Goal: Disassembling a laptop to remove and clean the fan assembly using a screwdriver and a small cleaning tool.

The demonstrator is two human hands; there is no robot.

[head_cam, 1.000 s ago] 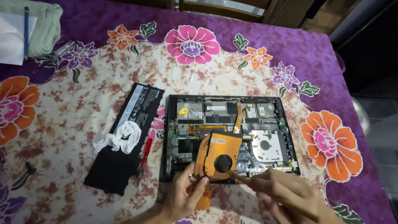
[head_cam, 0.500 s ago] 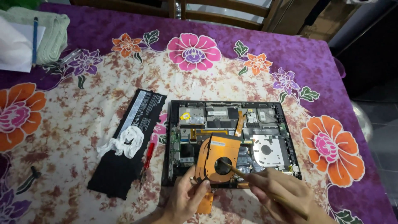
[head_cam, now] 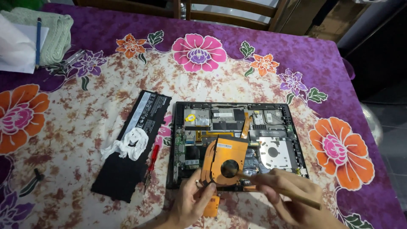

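The opened black laptop base (head_cam: 237,144) lies just beyond both hands on the flowered purple tablecloth (head_cam: 296,55). The left hand (head_cam: 193,203) pinches the orange-copper fan and heat-pipe unit (head_cam: 224,161), tilted above the board. The right hand (head_cam: 292,199) is curled around a thin wooden-handled brush (head_cam: 284,193), tip near the fan opening. A slip could likely drop the unit onto the board. Since half a second ago, the unit sits slightly higher.

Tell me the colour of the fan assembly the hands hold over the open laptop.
Copper-orange fan assembly, clearest in the head view.
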